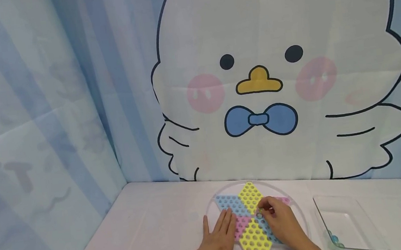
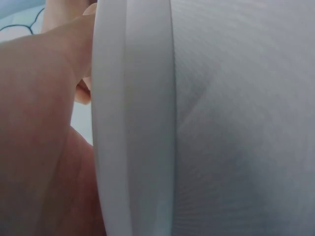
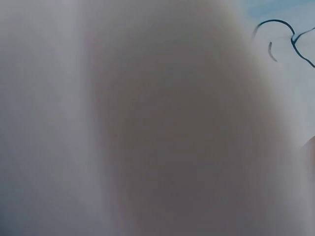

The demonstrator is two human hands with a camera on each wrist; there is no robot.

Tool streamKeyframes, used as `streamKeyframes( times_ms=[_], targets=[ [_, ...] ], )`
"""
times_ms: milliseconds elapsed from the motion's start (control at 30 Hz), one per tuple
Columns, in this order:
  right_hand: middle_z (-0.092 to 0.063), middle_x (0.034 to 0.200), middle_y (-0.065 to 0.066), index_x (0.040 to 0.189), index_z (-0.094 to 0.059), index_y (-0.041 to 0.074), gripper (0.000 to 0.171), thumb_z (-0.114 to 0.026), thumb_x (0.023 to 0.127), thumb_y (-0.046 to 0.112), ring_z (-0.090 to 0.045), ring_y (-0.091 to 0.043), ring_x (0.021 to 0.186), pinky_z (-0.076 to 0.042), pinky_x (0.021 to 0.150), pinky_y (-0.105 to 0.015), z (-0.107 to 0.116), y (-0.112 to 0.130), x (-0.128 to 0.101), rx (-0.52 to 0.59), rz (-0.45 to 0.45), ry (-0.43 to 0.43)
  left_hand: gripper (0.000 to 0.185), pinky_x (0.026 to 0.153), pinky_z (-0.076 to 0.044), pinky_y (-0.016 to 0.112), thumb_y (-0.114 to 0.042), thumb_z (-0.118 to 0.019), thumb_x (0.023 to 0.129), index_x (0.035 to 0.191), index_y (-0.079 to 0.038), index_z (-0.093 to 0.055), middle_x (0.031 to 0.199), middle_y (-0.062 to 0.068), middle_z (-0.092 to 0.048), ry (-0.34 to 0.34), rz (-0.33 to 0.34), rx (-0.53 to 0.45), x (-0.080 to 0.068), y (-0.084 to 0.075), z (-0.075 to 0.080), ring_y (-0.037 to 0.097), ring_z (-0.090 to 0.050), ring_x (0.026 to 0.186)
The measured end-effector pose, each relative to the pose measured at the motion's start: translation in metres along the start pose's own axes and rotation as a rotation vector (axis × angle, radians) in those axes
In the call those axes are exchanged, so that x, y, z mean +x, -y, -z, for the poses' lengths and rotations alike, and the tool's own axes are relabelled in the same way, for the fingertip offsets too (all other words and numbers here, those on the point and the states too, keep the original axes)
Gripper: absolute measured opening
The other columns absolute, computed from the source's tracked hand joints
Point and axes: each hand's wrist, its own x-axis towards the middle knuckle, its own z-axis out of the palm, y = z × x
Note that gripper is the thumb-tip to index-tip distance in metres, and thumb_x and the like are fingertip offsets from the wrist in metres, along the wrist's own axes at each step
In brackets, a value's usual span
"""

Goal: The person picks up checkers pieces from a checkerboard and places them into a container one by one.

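Note:
A round Chinese checkers board (image 1: 255, 240) lies on the table, its star in yellow, blue and pink with rows of holes. My left hand (image 1: 216, 245) rests on its left side, fingers extended and spread, thumb on the lower yellow point. Close to the star's middle, my right hand (image 1: 281, 219) pinches a small glass marble (image 1: 259, 214) between thumb and fingertips. In the left wrist view, the board's white rim (image 2: 133, 118) stands beside the left hand (image 2: 37, 108). A blurred shape fills most of the right wrist view, hiding the right fingers.
To the right of the board sits a clear plastic box (image 1: 364, 215), with several glass marbles (image 1: 335, 240) at its near left side. The white tabletop (image 1: 142, 230) ends at a curtain (image 1: 144, 156) printed with a cartoon bird, directly behind the board.

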Motion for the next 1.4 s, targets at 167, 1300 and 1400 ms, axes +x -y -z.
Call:
streamKeyframes(
  times_ms=[167,1300,1400],
  targets=[
    [-0.069,0.096,0.001,0.100,-0.067,0.012,0.016,-0.065,0.088,0.001,-0.060,-0.008,0.088,-0.051,0.079,-0.023,0.001,0.000,0.000,0.006,-0.018,0.011,0.112,0.117,0.002,0.068,-0.088,-0.044,0.078,0.160,-0.018,-0.017,0.169,0.000,-0.007,0.005,0.006,-0.019,0.001,0.000,-0.001,0.020,-0.006,0.156],
    [-0.068,0.113,-0.004,0.113,-0.065,0.010,0.017,-0.059,0.097,0.010,-0.062,-0.017,0.105,-0.052,0.088,-0.028,0.029,0.004,0.002,0.068,-0.121,-0.008,0.110,0.117,-0.002,0.068,-0.086,-0.045,0.080,0.160,-0.016,-0.018,0.168,0.002,-0.010,-0.012,-0.008,0.006,0.000,0.001,-0.001,0.020,-0.008,0.156],
    [-0.069,0.113,-0.005,0.113,-0.064,0.010,0.017,-0.059,0.097,0.010,-0.063,-0.018,0.106,-0.053,0.090,-0.030,0.034,0.006,0.003,0.053,-0.107,-0.022,0.110,0.117,-0.001,0.069,-0.086,-0.044,0.079,0.160,-0.017,-0.017,0.169,0.001,-0.009,-0.009,-0.005,-0.003,0.000,0.001,-0.001,0.020,-0.008,0.156]
  ],
)
